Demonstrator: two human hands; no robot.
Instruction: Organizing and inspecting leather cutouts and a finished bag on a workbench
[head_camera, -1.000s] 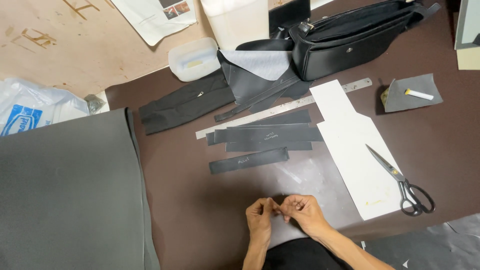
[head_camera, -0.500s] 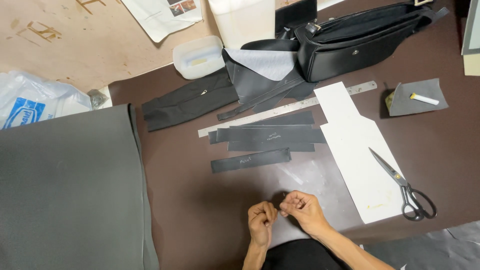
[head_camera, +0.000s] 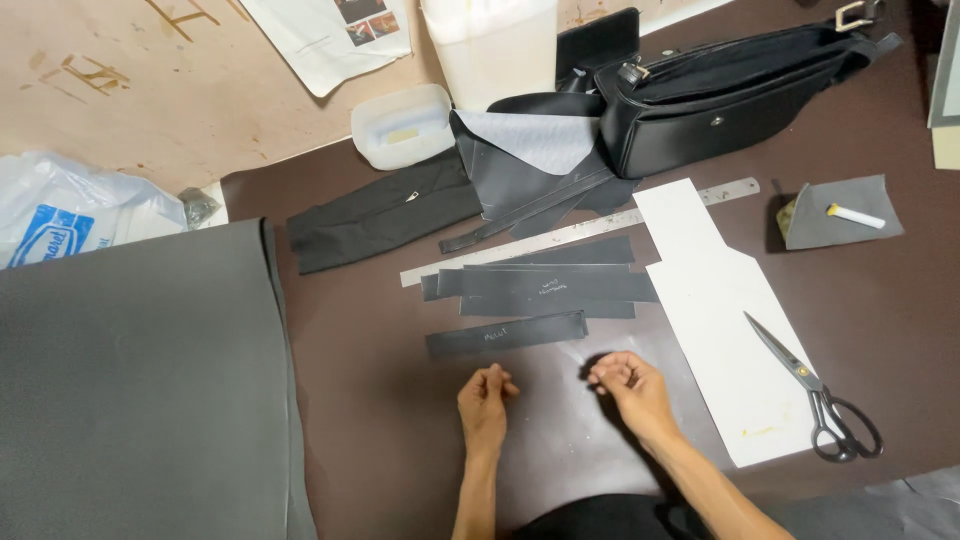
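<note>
Left hand fingers pinched, contents unclear | right hand likewise | short black strip lies crosswise just above both, lower centre; left slightly nearer.

Your desk is covered in dark brown. At twelve o'clock from your hands lie black strips with faint white chalk marks. At two o'clock sits a white paper pattern, with black-handled scissors on it. A black bag lies at one o'clock, a plain grey sheet at nine, and a silver ruler runs above the strips.
</note>
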